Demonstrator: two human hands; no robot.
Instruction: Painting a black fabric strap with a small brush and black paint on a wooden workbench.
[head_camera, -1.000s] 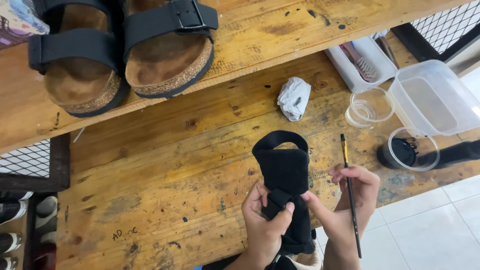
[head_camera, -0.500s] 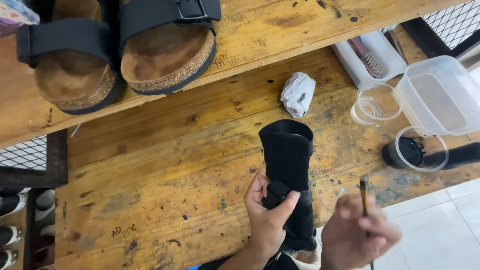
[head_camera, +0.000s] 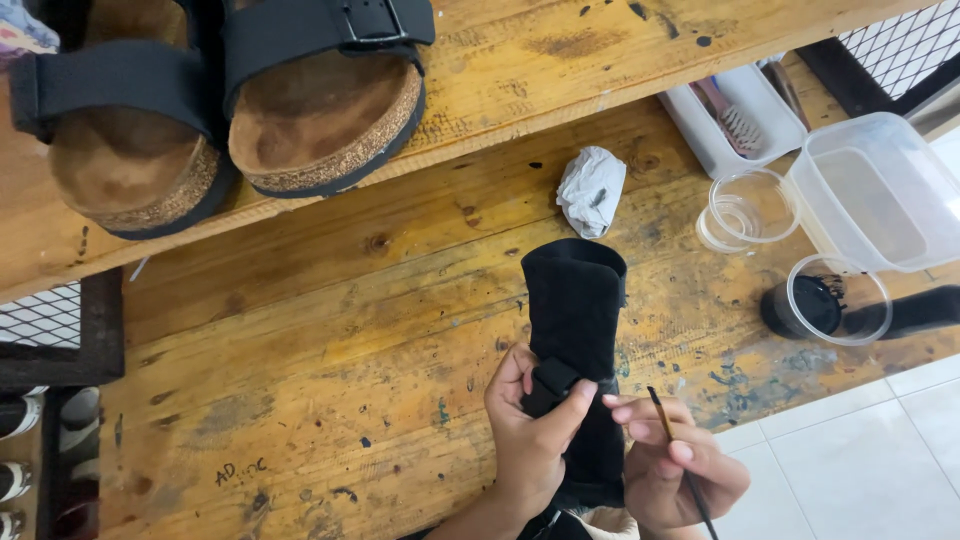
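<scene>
Now: 1 black sandal (head_camera: 573, 320), 2 hands, L (head_camera: 530, 435) & R (head_camera: 675, 470), 1 brush (head_camera: 680, 462).

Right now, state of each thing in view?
Left hand: grip on black sandal, upside down.
Right hand: grip on thin brush.
Sandal pair: upright on shelf.
Paper wad: crumpled.
Clear cup: upright.
Clear tub: open.
</scene>
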